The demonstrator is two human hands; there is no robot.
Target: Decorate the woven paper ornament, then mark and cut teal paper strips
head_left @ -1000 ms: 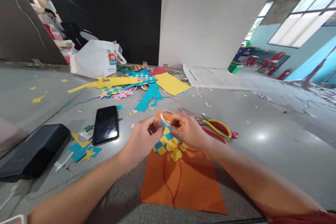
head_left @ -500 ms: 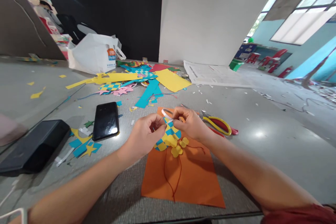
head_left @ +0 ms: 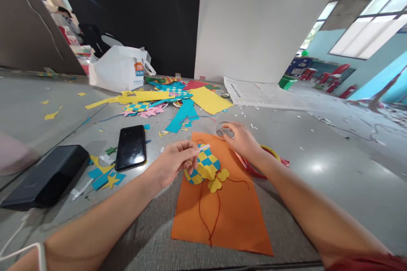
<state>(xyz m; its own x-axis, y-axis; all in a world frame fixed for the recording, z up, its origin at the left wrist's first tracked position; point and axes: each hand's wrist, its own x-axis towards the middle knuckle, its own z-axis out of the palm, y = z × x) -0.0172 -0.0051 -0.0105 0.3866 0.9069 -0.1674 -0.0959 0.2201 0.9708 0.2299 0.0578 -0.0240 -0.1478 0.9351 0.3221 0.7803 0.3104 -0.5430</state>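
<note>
My left hand [head_left: 176, 163] pinches a short white strip [head_left: 204, 147] just above the woven piece [head_left: 206, 164], a blue-and-yellow checkerboard edged with yellow petals. The piece lies on the orange sheet [head_left: 229, 216] on the counter [head_left: 318, 186]. My right hand [head_left: 243, 139] grips a clear tape roll [head_left: 221, 128] at the sheet's far edge, and that wrist hides most of the scissors [head_left: 274, 155].

left hand [head_left: 173, 166]: pinches white strip [head_left: 205, 147] | right hand [head_left: 243, 140]: on tape roll [head_left: 222, 130], probably
</note>
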